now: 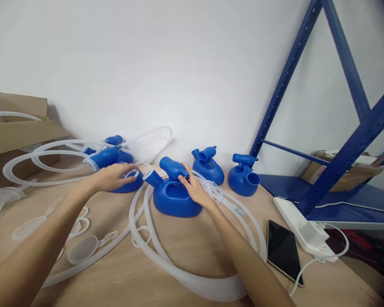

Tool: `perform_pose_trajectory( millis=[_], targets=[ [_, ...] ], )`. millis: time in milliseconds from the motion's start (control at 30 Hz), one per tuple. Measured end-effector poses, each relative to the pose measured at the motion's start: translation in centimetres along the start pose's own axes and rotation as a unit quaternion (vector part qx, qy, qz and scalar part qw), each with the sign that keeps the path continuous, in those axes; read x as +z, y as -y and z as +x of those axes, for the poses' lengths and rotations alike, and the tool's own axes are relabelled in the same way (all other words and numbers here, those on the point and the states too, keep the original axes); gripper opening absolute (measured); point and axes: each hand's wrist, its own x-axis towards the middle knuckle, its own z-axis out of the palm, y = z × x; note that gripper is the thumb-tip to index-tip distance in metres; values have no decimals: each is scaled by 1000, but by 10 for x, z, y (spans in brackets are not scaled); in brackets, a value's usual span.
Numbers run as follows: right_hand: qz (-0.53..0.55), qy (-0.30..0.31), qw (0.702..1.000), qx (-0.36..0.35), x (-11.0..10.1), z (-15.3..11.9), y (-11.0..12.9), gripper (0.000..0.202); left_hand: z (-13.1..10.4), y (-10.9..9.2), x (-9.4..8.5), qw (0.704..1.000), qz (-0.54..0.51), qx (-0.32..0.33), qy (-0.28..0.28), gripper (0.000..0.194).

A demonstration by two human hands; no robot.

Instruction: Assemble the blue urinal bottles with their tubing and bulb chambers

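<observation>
A blue plastic urinal bottle (176, 202) with a handle opening and a white-rimmed neck stands upright in front of me. Across its top lies a blue funnel-shaped adapter (172, 168), whose narrow end is pinched by my right hand (194, 188). My left hand (117, 176), to the left of the bottle's neck, has its fingers curled around a thin white ring (133, 172). Behind that hand is another blue bottle (131, 184), partly hidden, with a blue adapter (104, 158) above it. A clear hose (185, 277) loops around the nearer bottle.
Two more blue bottles (211, 170) (240, 183) stand near the wall. White caps (83, 249) and rings (141, 236) lie at left, before an open carton (19, 136). A phone (283, 251), a power strip (294, 221) and a blue rack (339, 157) are at right.
</observation>
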Motion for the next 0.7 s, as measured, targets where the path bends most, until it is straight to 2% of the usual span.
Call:
perform_pose_trajectory(
  millis=[33,100,200,300,367,533,700],
  targets=[
    [-3,6,1000,-2,0,0,0,67,8,-13,2,1000,-7,20,-12,58],
    [-2,12,1000,-5,0,-1,0,67,23,-38,11,996,-79,15,-48,63],
    [13,29,999,-18,0,-2,-1,67,39,-58,35,978,-205,-11,-46,68],
    [29,49,998,-29,-3,-1,-1,67,46,-57,52,966,-256,-13,-26,73],
    [42,66,997,-27,-6,-1,0,68,47,-52,57,957,-289,-15,-12,76],
    [46,95,994,-29,-14,-1,1,68,46,-44,56,934,-356,-31,23,77],
    [38,105,993,-34,-13,-2,-2,70,44,-47,56,920,-388,-30,52,80]
  ],
)
